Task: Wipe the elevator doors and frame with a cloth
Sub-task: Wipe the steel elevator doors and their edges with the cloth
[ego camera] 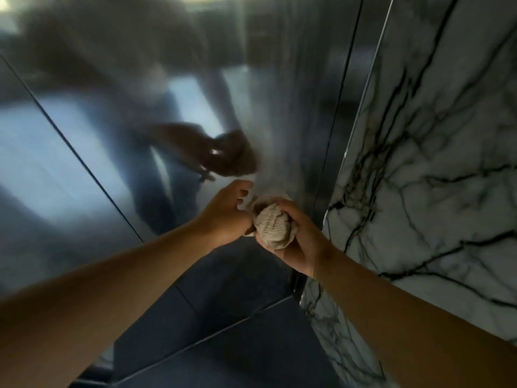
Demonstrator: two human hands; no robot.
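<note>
A bunched beige ribbed cloth (273, 225) sits in my right hand (300, 242), whose fingers wrap around it from below and the right. My left hand (226, 211) touches the cloth's left edge, fingers curled on a fold of it. Both hands are held just in front of the brushed steel elevator door (251, 93), low on its right panel. The door seam (72, 149) runs diagonally at the left. The steel frame (349, 93) is a narrow strip right of the door. The door reflects my arms and hands.
A white marble wall with dark veins (433, 163) stands right of the frame, close to my right forearm. Dark floor tiles (237, 331) lie below the hands, with a metal threshold strip (251, 312) crossing them.
</note>
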